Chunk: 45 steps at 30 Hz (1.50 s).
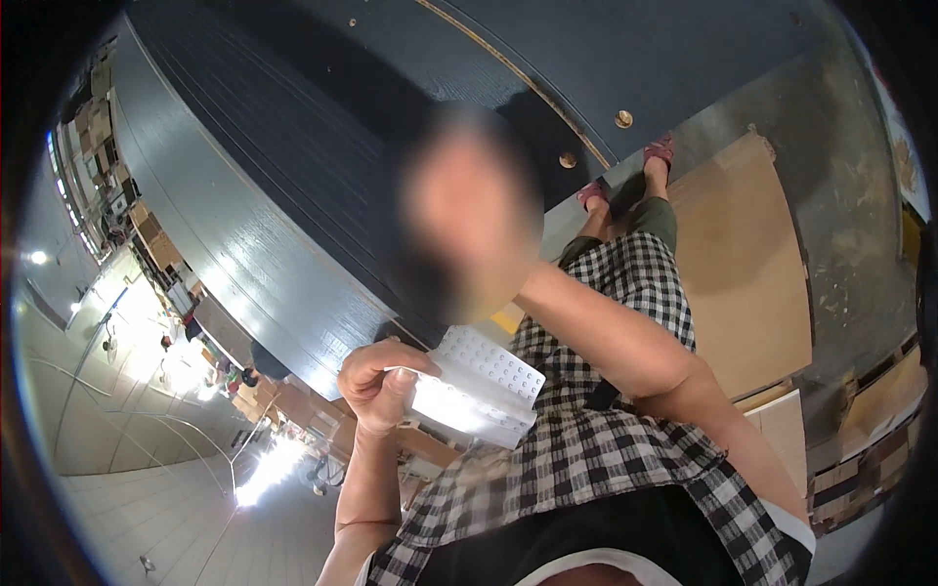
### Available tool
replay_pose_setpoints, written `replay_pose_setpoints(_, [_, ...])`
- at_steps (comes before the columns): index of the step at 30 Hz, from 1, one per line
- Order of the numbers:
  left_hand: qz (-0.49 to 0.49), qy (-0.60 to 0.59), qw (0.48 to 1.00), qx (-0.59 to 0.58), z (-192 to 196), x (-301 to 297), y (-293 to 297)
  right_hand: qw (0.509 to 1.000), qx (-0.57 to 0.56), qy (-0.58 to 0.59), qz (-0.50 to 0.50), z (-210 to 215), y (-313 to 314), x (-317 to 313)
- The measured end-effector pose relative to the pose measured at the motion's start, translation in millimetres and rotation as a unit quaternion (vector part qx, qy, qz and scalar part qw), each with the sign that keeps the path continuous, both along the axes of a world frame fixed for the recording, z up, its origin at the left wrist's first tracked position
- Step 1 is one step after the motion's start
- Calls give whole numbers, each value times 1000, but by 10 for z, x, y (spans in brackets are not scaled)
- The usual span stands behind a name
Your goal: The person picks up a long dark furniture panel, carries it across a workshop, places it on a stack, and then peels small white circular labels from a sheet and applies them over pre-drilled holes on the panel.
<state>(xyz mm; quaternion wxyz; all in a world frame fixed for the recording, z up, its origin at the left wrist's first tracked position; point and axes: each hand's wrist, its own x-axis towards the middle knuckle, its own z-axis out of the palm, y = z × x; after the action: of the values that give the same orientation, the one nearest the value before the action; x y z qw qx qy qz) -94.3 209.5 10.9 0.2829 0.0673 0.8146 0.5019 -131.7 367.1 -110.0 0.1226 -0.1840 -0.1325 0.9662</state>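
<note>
**Item: sheet** (484,376). White and stiff-looking, with rows of small raised dots on its upper face and glare on its lower part. It is held in the air in front of a checked shirt (586,459), near mid-frame, and is not resting on any counter. Whether it is one sheet or a thin stack cannot be told.

**Risks, as judged:**
- The sheet is pinched at one edge only, with the far end unsupported. It could sag, twist or slip out if the pinch is loosened.
- If dropped, it would probably fall to the floor (860,176), near the cardboard (743,264) lying there.
- The dotted face is washed out by glare, so a row could be misread or a flaw missed.
- A large dark panel (244,195) stands close behind, and the free end could be knocked against it if swung.

**Left hand** (376,383): it is closed around the sheet's near edge, with the fingers curled over the top and the thumb side underneath. The grip is firm, and no gap is seen.

**Right hand:** it is not seen. Its forearm (625,342) is raised across the shirt and ends behind a blurred area, so its opening and contents cannot be told.

**Surroundings:** stocked shelves (93,146) at far left, well apart from the sheet.
</note>
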Motion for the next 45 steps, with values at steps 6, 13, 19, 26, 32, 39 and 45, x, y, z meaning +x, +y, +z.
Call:
replay_pose_setpoints(6, [-21,-20,999,24,-30,-25,41,890,444,-62,-86,-25,186,439])
replay_pose_setpoints(13, [-22,-24,999,21,-10,-19,12,833,537,111,75,-104,137,791])
replay_pose_setpoints(19, [-5,-15,1000,-16,65,-27,-36,811,572,114,42,-78,1,701])
replay_pose_setpoints(26, [74,-28,991,-108,243,-28,-70,826,544,120,88,41,-9,514])
replay_pose_setpoints(32, [45,41,962,-267,408,6,334,874,368,90,304,311,542,591])
replay_pose_setpoints(39, [-105,109,931,-331,371,-80,573,853,404,84,319,353,579,620])
replay_pose_setpoints(45, [-115,57,923,-363,345,-61,805,816,512,98,251,273,613,775])
